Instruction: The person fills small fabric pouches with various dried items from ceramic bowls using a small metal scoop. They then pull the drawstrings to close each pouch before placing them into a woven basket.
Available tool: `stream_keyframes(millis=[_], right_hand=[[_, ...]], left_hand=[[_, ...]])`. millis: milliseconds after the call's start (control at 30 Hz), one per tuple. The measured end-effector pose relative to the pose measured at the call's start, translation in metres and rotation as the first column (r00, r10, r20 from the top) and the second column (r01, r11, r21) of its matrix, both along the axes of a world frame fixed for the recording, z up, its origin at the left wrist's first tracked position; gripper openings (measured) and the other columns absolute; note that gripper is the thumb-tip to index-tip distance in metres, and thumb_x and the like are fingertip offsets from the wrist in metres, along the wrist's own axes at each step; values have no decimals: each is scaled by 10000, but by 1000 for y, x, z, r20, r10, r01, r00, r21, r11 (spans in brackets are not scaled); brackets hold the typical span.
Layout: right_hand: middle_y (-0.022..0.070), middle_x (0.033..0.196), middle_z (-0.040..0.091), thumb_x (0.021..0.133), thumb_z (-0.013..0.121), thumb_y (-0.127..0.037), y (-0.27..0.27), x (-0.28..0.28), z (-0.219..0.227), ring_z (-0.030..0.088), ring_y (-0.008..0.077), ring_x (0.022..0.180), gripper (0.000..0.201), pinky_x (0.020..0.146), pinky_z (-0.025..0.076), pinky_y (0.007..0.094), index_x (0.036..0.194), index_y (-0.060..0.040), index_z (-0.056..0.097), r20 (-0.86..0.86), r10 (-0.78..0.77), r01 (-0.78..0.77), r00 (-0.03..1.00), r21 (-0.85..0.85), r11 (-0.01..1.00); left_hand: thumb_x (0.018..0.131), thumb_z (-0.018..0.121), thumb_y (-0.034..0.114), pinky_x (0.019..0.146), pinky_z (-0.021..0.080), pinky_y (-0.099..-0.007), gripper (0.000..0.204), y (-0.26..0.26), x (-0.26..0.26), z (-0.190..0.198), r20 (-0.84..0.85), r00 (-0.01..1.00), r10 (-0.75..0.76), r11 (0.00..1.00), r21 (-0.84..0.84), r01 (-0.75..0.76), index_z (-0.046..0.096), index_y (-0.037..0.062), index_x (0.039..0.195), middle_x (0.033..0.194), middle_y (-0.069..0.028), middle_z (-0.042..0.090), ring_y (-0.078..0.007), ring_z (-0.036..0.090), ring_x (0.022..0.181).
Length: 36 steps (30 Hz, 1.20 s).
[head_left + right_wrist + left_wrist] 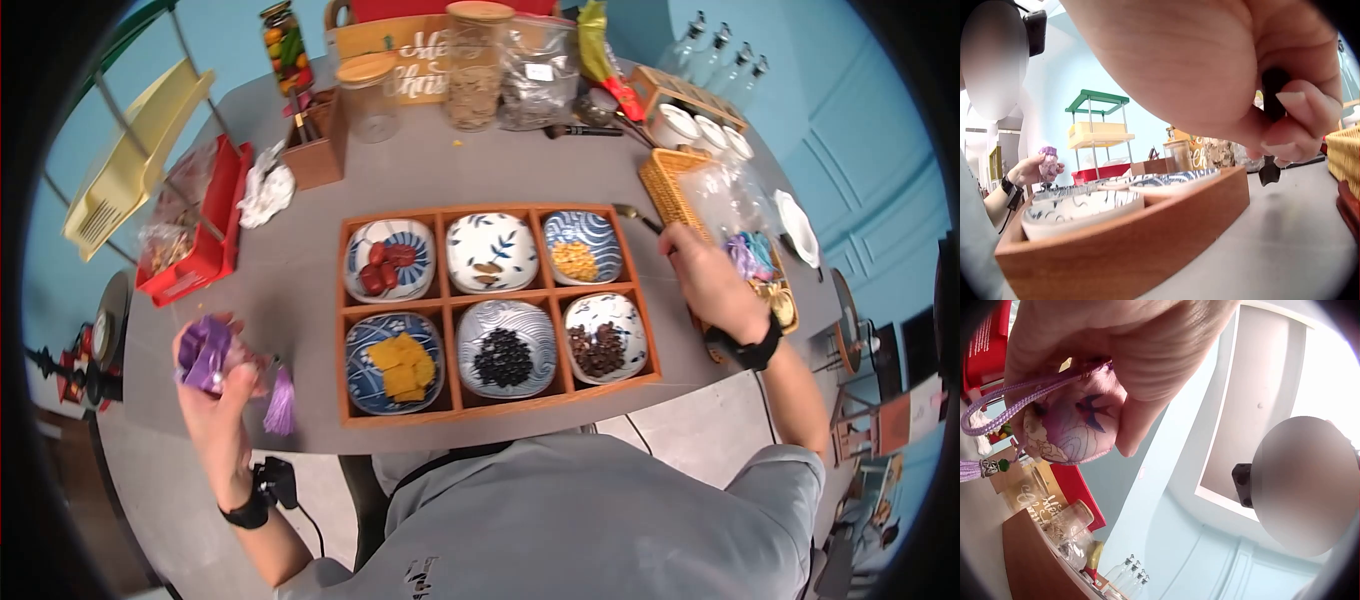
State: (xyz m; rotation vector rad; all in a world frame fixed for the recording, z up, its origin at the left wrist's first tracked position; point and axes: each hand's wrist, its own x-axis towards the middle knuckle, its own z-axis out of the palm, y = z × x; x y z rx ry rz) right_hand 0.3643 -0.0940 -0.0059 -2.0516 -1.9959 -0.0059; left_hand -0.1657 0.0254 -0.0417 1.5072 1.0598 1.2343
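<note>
My left hand (pixel 215 385) grips a purple pouch (pixel 204 352) printed with a bird, left of the wooden tray (pixel 450 412); its purple tassel (pixel 281 402) hangs down. In the left wrist view the thumb and fingers of the left hand (pixel 1129 350) pinch the pouch (pixel 1085 422), its cord looped beside it. My right hand (pixel 715 285) holds a small spoon (pixel 638 216) by its dark handle, right of the tray. The right wrist view shows the fingers of this hand (pixel 1235 75) curled round the dark handle (pixel 1270 172), above the table.
Six patterned bowls sit in the tray, holding red dates, brown pieces, yellow grains, yellow squares, black beans and dark brown bits. A wicker basket (pixel 672 190) stands at the right, a red bin (pixel 215 225) at the left, and jars (pixel 473 75) at the back.
</note>
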Motion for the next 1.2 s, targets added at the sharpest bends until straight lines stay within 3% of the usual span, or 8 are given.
stream_keyframes(millis=[67, 167, 367, 700, 833, 900, 1067, 1200], right_hand=[[220, 1041, 623, 948, 531, 36, -9, -5, -11, 642, 452, 956, 187, 766, 504, 500, 1113, -51, 524, 25, -25, 26, 999, -43, 999], [233, 1076, 630, 943, 482, -12, -17, -14, -16, 674, 451, 913, 223, 799, 538, 531, 1161, -36, 520, 71, -98, 107, 993, -136, 985], [225, 1068, 673, 964, 594, -94, -18, -10, -30, 679, 453, 910, 222, 763, 542, 525, 1166, -48, 515, 107, -70, 96, 992, -260, 961], [159, 924, 708, 931, 697, -176, -35, -54, 39, 712, 371, 790, 271, 643, 554, 476, 1134, -65, 557, -84, -127, 134, 988, 79, 988], [102, 994, 618, 838, 817, -315, -67, -140, 53, 693, 289, 817, 570, 615, 564, 402, 1269, -62, 543, -265, 398, -369, 878, 152, 917], [133, 1097, 554, 804, 838, -313, -68, -170, 42, 684, 308, 868, 692, 631, 569, 414, 1333, -40, 485, -381, 412, -444, 827, 5, 896], [131, 1173, 574, 788, 845, -255, -50, -188, 6, 676, 344, 956, 716, 701, 575, 410, 1358, -30, 475, -512, 346, -374, 786, 51, 926], [131, 1105, 583, 799, 801, -98, -44, -179, -18, 666, 325, 902, 608, 699, 565, 384, 1332, -27, 517, -604, 403, -327, 688, 238, 915]], left_hand=[[858, 827, 323, 964, 536, -392, 734, -2, -3, -4, -20, 999, 28, 998, 61, -26, 483, -5, 1419, 1382, -164, 568, -236, 613, 1186], [818, 845, 252, 818, 558, -344, 731, -9, 13, -4, 72, 988, 140, 985, 92, -146, 478, 6, 1400, 1246, -170, 611, -178, 648, 903], [790, 877, 322, 877, 568, -396, 810, -18, 17, 2, 53, 995, 87, 993, 79, -91, 456, 20, 1412, 1319, -181, 570, -214, 644, 1026], [701, 958, 388, 792, 555, -347, 924, -70, 52, 19, 23, 999, -40, 992, 117, 37, 414, 50, 1367, 1321, -171, 509, -212, 585, 1105], [686, 975, 156, 732, 546, -277, 853, -91, 92, 25, 62, 938, -342, 937, 101, 335, 398, 58, 1307, 1332, -206, 445, -165, 623, 931], [668, 968, 61, 703, 551, -251, 847, -95, 117, 23, 61, 866, -496, 862, 152, 483, 394, 48, 1290, 1365, -202, 401, -138, 636, 814], [636, 1006, 188, 1054, 469, -388, 923, -93, 153, 13, -7, 869, -495, 860, 136, 491, 379, 74, 1305, 1407, -168, 372, -244, 482, 1284], [677, 983, 175, 1076, 468, -409, 927, -97, 157, 14, 34, 791, -611, 788, 113, 605, 376, 76, 1369, 1434, -156, 383, -261, 482, 1335]])
